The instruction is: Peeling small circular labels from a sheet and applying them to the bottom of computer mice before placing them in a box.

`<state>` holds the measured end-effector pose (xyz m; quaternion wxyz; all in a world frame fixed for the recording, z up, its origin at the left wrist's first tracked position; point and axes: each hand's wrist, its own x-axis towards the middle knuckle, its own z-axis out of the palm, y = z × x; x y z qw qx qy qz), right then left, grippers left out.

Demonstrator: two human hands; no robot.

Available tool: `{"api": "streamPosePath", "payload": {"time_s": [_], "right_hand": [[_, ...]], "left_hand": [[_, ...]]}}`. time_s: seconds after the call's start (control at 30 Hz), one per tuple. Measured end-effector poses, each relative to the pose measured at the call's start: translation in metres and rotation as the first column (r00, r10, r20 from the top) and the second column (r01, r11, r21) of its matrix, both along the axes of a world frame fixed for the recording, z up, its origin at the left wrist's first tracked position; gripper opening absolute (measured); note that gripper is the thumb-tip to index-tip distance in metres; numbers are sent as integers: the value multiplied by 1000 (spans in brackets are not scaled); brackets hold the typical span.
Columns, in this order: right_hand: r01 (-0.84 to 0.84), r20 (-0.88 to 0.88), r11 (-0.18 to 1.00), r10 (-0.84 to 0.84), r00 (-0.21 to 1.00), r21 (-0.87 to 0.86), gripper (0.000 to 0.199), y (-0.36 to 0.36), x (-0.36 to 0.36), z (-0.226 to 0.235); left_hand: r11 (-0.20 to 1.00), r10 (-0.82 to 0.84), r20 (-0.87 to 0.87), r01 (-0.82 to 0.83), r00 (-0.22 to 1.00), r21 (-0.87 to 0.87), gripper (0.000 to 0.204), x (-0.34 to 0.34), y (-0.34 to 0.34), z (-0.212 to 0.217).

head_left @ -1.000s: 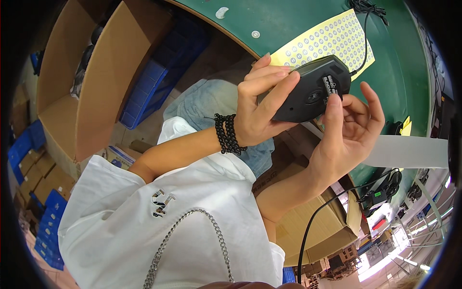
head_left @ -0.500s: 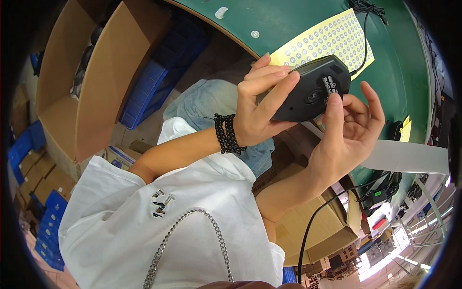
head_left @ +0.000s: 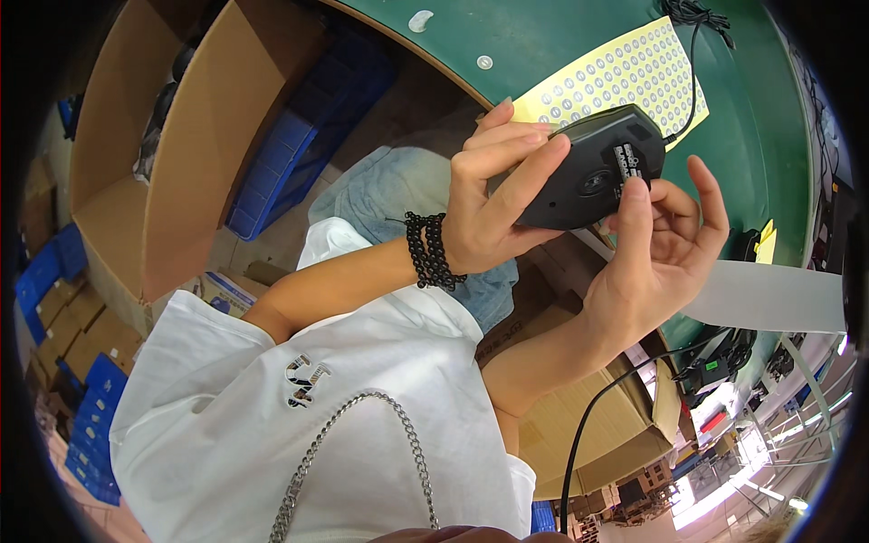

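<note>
A black corded computer mouse [head_left: 579, 195] is held tilted above the table's edge, its underside turned up toward me. On that underside are a round recess and a small label with white print [head_left: 626, 165]. My left hand [head_left: 484, 195], a black beaded bracelet at its wrist, is closed around the left end, fingers along the far side and thumb below. My right hand [head_left: 665, 244] has its thumb tip pressed on the label's near end. Its index finger curls at the mouse's right edge, while the other fingers stand apart.
On the green table [head_left: 543, 36] lies a yellow sheet of round stickers [head_left: 625, 77] behind the mouse. One loose round sticker [head_left: 485, 62] and a white scrap [head_left: 420, 21] lie farther left. A coiled cable [head_left: 697, 14] rests at the back. Cardboard boxes [head_left: 213, 145] and blue bins [head_left: 285, 167] stand at left.
Both hands and the mouse have shifted very slightly to the right in the picture. The grip looks the same, with the right thumb still on the label.
</note>
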<state>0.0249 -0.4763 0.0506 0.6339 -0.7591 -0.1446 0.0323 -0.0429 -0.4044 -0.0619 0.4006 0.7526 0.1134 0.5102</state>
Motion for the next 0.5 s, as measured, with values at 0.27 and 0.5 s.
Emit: {"api": "streamPosePath", "payload": {"time_s": [0.27,0.5], "right_hand": [[10,-6,1000,-10,1000,-20,48,1,0,0],[19,-5,998,-19,1000,-60,47,3,-1,3]], "left_hand": [[998,40,-5,-40,999,39,79,-1,3,-3],[999,30,-5,-30,1000,41,80,0,3,-5]]}}
